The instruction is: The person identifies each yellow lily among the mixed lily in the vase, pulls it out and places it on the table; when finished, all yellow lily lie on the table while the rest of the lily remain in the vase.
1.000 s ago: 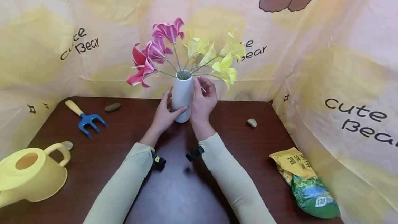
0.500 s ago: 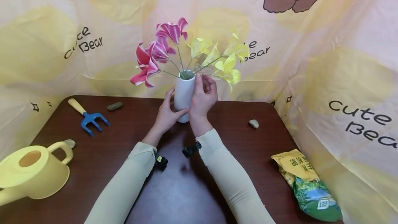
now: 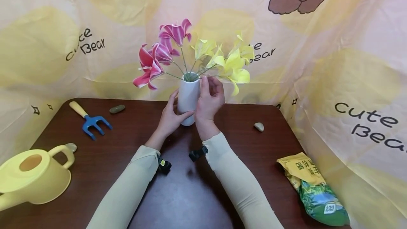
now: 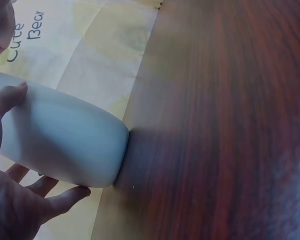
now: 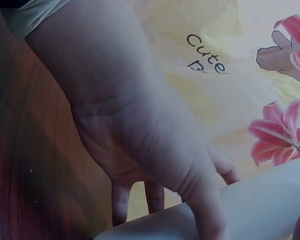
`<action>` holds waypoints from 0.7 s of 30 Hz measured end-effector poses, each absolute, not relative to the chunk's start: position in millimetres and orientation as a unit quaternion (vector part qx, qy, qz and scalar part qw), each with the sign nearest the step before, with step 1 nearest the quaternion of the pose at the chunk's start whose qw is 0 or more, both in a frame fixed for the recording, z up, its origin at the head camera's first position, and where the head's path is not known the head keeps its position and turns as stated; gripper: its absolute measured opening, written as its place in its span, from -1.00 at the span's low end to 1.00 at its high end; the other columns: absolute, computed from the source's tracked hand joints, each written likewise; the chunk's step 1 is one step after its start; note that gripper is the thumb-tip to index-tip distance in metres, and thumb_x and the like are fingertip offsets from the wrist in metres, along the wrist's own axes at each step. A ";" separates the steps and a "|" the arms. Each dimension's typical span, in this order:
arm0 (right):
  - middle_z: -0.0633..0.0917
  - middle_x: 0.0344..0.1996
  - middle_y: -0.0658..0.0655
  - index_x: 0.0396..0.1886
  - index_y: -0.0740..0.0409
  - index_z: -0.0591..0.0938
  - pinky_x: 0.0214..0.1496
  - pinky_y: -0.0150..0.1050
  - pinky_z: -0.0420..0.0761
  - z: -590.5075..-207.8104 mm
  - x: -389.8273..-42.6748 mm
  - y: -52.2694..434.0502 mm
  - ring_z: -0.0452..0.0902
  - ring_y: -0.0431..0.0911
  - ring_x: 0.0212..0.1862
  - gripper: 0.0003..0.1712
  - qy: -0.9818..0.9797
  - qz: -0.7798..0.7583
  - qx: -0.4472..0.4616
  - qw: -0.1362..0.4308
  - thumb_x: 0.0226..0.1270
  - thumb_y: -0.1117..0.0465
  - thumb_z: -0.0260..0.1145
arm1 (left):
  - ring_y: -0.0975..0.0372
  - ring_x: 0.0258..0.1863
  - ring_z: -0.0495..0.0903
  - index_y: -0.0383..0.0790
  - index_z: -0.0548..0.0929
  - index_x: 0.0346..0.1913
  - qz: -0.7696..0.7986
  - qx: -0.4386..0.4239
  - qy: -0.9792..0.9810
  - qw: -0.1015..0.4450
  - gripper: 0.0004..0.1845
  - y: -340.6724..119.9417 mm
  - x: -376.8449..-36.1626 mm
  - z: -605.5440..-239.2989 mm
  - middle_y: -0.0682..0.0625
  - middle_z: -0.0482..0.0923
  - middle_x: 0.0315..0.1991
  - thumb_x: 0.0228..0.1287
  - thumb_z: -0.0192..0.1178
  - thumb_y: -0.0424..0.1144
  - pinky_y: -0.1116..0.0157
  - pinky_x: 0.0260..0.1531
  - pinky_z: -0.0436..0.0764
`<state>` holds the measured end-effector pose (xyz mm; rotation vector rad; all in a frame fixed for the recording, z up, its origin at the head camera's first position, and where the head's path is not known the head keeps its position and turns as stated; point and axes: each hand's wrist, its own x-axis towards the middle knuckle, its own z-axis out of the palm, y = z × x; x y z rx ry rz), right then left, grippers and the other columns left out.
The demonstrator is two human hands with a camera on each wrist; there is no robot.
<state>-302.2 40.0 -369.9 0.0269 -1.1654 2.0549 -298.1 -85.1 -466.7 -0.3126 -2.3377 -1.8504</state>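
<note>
watering can (image 3: 30,177) sat at far left of the table (image 3: 178,193), spout end out of frame. a small stone (image 3: 70,147) lay just behind its handle. blue hand rake (image 3: 89,119) lay further back, with a dark stone (image 3: 117,109) near the table's back edge.

left hand (image 3: 170,117) gripped the white vase (image 3: 188,96) low on its left side: thumb up along the wall, fingers curled round the front near the base. the left wrist view confirmed fingers and thumb wrapped on the vase (image 4: 60,142), which stood upright on the table, centre back, close to the printed cloth (image 3: 334,63).

pink flowers (image 3: 159,54) leaned left out of the vase mouth, yellow flowers (image 3: 230,63) leaned right.

right hand (image 3: 210,101) was at the vase's upper right, fingertips pinching a thin stem (image 3: 211,76) of a yellow flower just beside the rim.

right of the hands, a pale stone (image 3: 259,126) lay alone on the table. a yellow-green bag (image 3: 313,190) lay flat at the near right corner.
</note>
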 end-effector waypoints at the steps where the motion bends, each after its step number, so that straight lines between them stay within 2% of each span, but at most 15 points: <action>1: 0.87 -0.23 -0.10 -0.08 0.28 0.80 0.06 -0.34 0.78 -368.7 -301.6 40.5 0.80 -0.18 -0.08 -0.87 -0.456 0.802 0.012 0.385 0.43 0.42 0.55 | -0.23 0.60 0.46 0.35 0.11 0.79 -0.615 -0.104 -0.778 0.073 0.11 -85.1 -298.3 -466.7 -0.19 0.32 0.72 0.38 0.62 -0.06 -0.33 0.54 0.55; 4: 0.86 -0.22 -0.11 -0.15 0.15 0.82 0.06 -0.35 0.79 -363.9 -300.0 42.7 0.78 -0.20 -0.09 -0.87 -0.447 0.800 0.023 0.399 0.41 0.43 0.55 | -0.23 0.59 0.47 0.36 0.11 0.79 -0.612 -0.106 -0.780 0.075 0.11 -85.1 -298.8 -467.1 -0.19 0.33 0.71 0.38 0.63 -0.04 -0.34 0.53 0.56; 7: 0.86 -0.18 -0.03 -0.19 0.00 0.82 0.09 -0.31 0.83 -356.7 -297.3 45.9 0.82 -0.19 -0.11 -0.75 -0.429 0.805 0.054 0.407 0.42 0.47 0.52 | -0.22 0.58 0.48 0.37 0.11 0.79 -0.611 -0.105 -0.781 0.077 0.12 -85.3 -298.8 -467.1 -0.18 0.34 0.71 0.37 0.63 -0.02 -0.34 0.52 0.56; 14: 0.85 -0.18 0.08 -0.08 0.06 0.82 0.18 0.00 0.90 -341.9 -282.7 59.5 0.89 -0.04 -0.10 -0.73 -0.408 0.813 0.157 0.384 0.51 0.51 0.41 | -0.21 0.59 0.48 0.38 0.11 0.79 -0.608 -0.095 -0.785 0.071 0.12 -85.0 -298.3 -466.3 -0.18 0.34 0.72 0.37 0.63 0.02 -0.35 0.55 0.52; 17: 0.84 -0.21 0.08 0.00 0.09 0.80 0.16 0.02 0.91 -342.5 -272.6 68.0 0.89 -0.03 -0.10 -0.73 -0.424 0.809 0.190 0.359 0.54 0.51 0.39 | -0.22 0.60 0.47 0.37 0.11 0.79 -0.608 -0.095 -0.785 0.069 0.11 -84.9 -298.2 -465.8 -0.18 0.34 0.72 0.37 0.63 0.03 -0.36 0.56 0.50; 21: 0.83 -0.21 0.02 0.08 -0.02 0.80 0.10 -0.06 0.92 -350.8 -259.7 81.2 0.90 -0.07 -0.10 -0.64 -0.471 0.794 0.208 0.323 0.55 0.51 0.39 | -0.22 0.58 0.49 0.32 0.13 0.79 -0.608 -0.095 -0.785 0.073 0.12 -85.6 -298.5 -465.5 -0.19 0.38 0.69 0.35 0.64 0.02 -0.35 0.57 0.50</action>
